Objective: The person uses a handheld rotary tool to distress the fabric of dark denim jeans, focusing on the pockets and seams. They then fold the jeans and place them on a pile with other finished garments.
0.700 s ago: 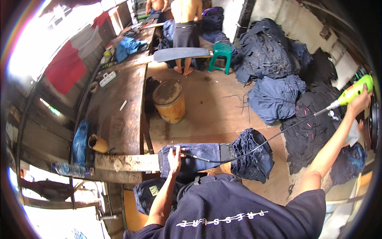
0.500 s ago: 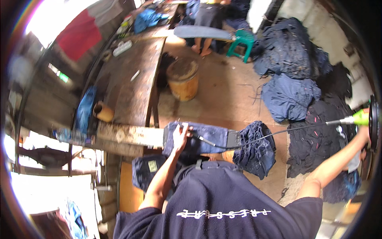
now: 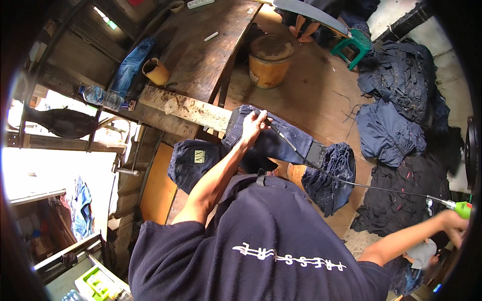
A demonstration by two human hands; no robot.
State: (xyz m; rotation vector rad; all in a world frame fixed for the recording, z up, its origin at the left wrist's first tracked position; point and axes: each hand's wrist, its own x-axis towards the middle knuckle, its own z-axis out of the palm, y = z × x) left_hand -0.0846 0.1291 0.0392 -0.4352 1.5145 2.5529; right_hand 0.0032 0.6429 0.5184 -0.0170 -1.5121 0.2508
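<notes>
Navy jeans (image 3: pixel 288 138) are pulled over a narrow board, in front of my body. Over their left end my left hand (image 3: pixel 255 128) is closed around the slim handpiece (image 3: pixel 273 129) of a flexible-shaft rotary tool. Its black cable (image 3: pixel 346 181) runs right to a green motor unit (image 3: pixel 462 209) at the picture's rim. Against that unit my right hand (image 3: pixel 454 226) is curled, its fingers partly hidden and a little blurred. Bunched denim (image 3: pixel 329 180) hangs at the board's right end. A folded dark garment (image 3: pixel 193 163) with a pale label lies left of my body.
A wooden table (image 3: pixel 201 65) carries a cut bamboo cup (image 3: pixel 156 71). Beyond the jeans stands a yellow drum (image 3: pixel 270 62). Piles of dark clothing (image 3: pixel 396 75) line the right side, near a green stool (image 3: pixel 354 46). Another person's bare feet (image 3: pixel 304 32) show at the back.
The view has turned and tilted, so the table and piles sit differently. My right arm is lower in the picture, still by the green motor unit. My left hand keeps the handpiece over the jeans.
</notes>
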